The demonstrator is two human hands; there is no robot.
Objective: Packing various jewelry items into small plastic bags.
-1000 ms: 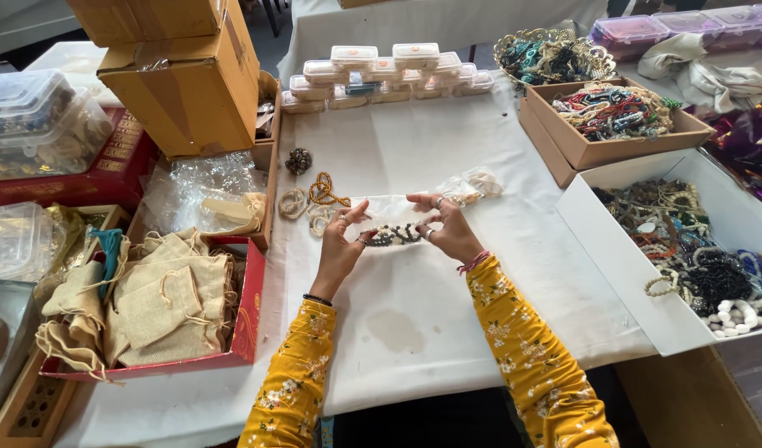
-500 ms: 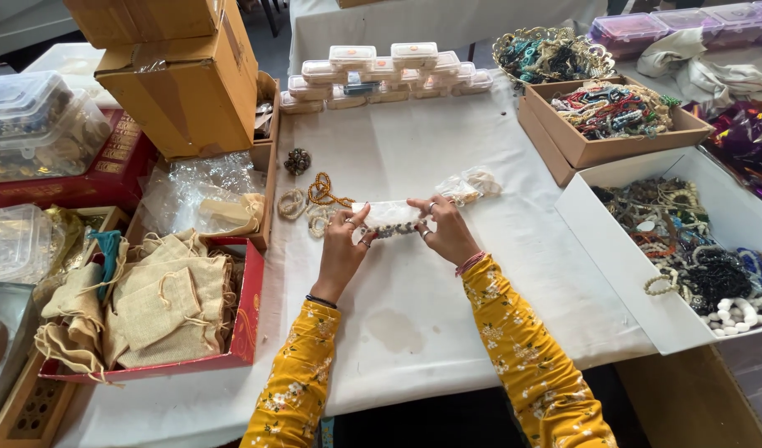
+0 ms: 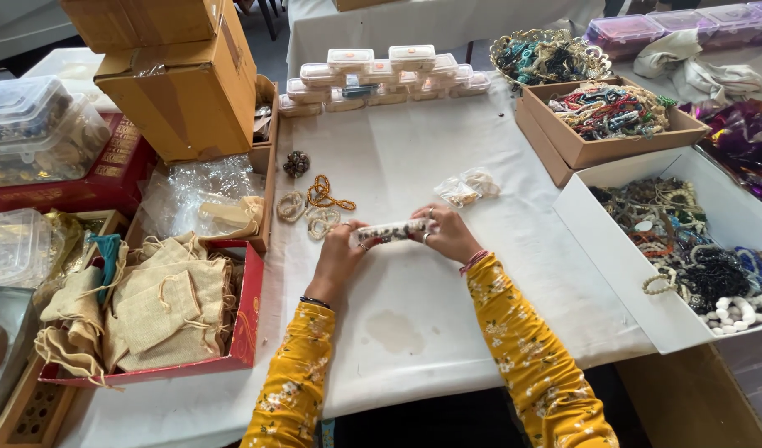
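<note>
Red tray of burlap pouches [image 3: 161,311] far left. Loose bead bracelets [image 3: 319,207] just beside left hand [image 3: 341,257]: elbow sweep could scatter them. Both hands, left and right hand [image 3: 449,234], closed on ends of rolled white packet [image 3: 391,231], low over tabletop [image 3: 414,149]. Uneven grip risks unrolling, spilling contents. White box of necklaces [image 3: 688,241] right.

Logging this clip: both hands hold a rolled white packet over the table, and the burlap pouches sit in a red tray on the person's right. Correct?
One error: the burlap pouches sit in the red tray on the person's left, as the head view shows. Both the left hand and right hand do hold the rolled white packet.
</note>
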